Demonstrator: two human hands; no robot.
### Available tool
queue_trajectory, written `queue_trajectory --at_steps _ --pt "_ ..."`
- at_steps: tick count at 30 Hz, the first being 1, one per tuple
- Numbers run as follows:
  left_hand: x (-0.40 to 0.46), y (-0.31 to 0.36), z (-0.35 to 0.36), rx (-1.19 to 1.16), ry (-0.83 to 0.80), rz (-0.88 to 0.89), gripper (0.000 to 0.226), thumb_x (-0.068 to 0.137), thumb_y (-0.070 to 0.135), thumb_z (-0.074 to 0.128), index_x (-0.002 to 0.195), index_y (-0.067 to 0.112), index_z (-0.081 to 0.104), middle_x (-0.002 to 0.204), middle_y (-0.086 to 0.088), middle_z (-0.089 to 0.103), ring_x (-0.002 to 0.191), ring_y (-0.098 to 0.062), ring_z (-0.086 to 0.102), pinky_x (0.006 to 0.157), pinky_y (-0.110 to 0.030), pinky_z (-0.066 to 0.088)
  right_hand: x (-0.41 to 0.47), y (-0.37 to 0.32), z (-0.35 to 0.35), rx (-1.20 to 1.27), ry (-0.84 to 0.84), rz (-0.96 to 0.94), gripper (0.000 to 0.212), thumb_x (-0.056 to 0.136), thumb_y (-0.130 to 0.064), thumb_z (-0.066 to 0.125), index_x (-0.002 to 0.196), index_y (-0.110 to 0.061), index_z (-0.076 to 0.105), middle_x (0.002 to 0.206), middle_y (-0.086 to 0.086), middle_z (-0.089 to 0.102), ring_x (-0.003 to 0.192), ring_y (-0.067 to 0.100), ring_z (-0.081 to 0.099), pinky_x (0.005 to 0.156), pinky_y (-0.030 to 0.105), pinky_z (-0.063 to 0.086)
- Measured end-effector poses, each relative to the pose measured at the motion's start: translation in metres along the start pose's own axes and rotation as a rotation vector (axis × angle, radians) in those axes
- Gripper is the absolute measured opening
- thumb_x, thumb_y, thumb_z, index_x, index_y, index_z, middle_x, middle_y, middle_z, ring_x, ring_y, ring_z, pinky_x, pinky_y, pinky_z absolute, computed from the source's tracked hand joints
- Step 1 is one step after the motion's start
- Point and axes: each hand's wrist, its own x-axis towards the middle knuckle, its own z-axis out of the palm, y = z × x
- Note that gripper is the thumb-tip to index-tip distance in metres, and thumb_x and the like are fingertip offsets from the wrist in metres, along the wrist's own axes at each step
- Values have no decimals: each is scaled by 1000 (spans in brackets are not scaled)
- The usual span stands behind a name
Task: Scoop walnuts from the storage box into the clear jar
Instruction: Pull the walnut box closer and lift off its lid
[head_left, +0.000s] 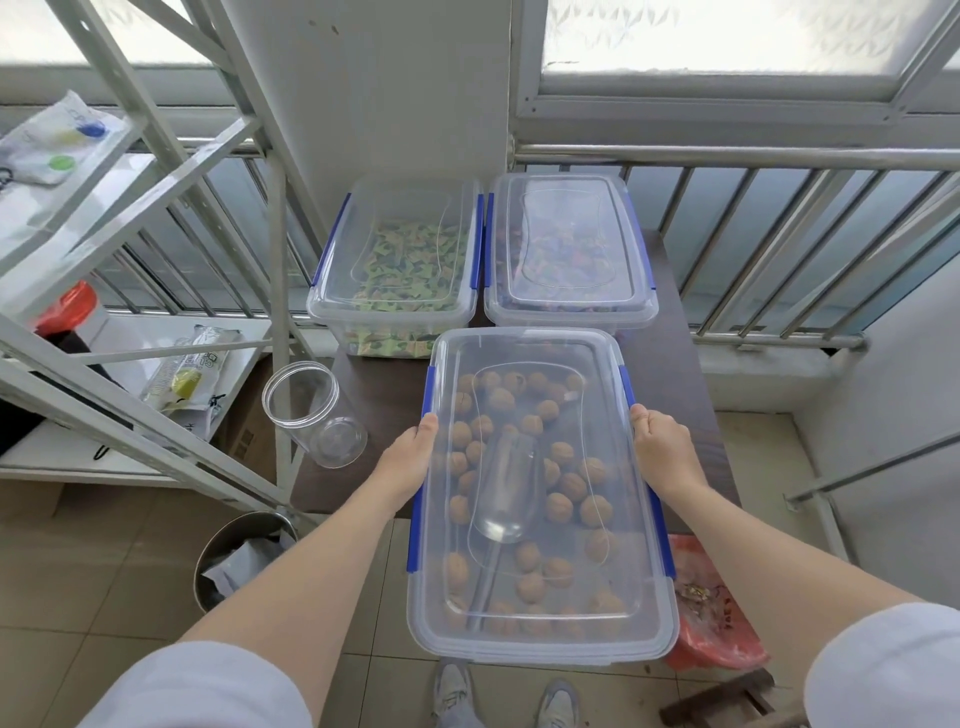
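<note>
A clear storage box (540, 644) with blue side latches and its lid on fills the middle of the view, its near end hanging past the table's front edge. Through the lid I see many walnuts (563, 506) and a clear plastic scoop (506, 488) lying among them. My left hand (410, 457) grips the box's left side and my right hand (660, 447) grips its right side. The empty clear jar (311, 410) stands open-topped on the table's left part, apart from the box.
Two more lidded clear boxes stand behind: one with green packets (395, 249), one with dark mixed pieces (569, 249). The dark table (374, 395) meets a metal railing (779, 156). A shelf rack (130, 291) is left, a metal bin (244, 558) below, a red bag (711, 613) on the floor right.
</note>
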Motion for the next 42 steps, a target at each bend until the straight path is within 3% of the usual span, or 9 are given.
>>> queue_trajectory --at_steps 3,9,14,18,24,30,35,39,42 --pt "0 -2 1 -110 4 -6 61 100 56 21 129 18 58 120 -5 64 112 -21 58 103 -43 42 0 -1 1 18 11 -6 52 104 -36 28 58 -18 44 67 2 54 63 15 47 53 31 30" --pt "5 -16 7 36 284 -37 48 100 32 30 101 -1 65 108 -22 66 99 -34 58 91 -43 45 -1 -1 -3 3 3 -6 52 104 -33 29 54 -21 35 58 -3 42 56 12 37 50 31 24" --pt "14 0 2 27 176 -161 67 99 51 19 140 6 45 138 -17 51 125 -33 48 105 -41 35 -3 -4 -4 6 16 -16 52 104 -35 32 54 -19 33 55 -3 41 53 13 37 48 31 22" --pt "16 16 14 102 243 -97 65 96 56 27 147 17 15 144 -18 38 119 -36 47 94 -41 35 -3 -5 -7 -1 -15 -12 51 104 -36 32 56 -17 35 57 -1 42 55 13 38 49 32 23" --pt "14 15 19 284 312 37 34 96 54 21 104 23 33 117 -17 44 97 -34 47 82 -42 34 2 -6 -6 -30 -78 -14 46 104 -26 24 70 -9 48 72 5 51 78 28 47 67 37 32" --pt "15 17 18 364 310 23 57 98 55 16 133 15 37 130 -23 44 117 -42 45 94 -48 34 1 -7 -13 -9 -126 -21 48 104 -31 27 62 -13 42 65 3 51 72 26 47 54 33 31" --pt "13 18 21 336 317 25 50 99 53 16 119 14 41 126 -23 45 112 -40 46 92 -46 34 -1 8 -33 388 -456 196 36 99 -41 46 106 -12 67 90 12 69 74 24 63 56 30 54" --pt "11 21 21 329 314 14 49 99 52 16 117 14 41 125 -22 44 112 -40 47 93 -47 35 1 6 -19 205 -246 98 39 102 -25 37 80 1 56 75 14 58 67 24 50 59 30 38" --pt "11 21 21 339 291 11 51 99 53 16 123 14 40 128 -21 42 113 -39 46 96 -47 35 -2 13 -5 137 -93 141 30 97 -15 33 69 -8 39 68 9 43 64 21 37 56 35 27"
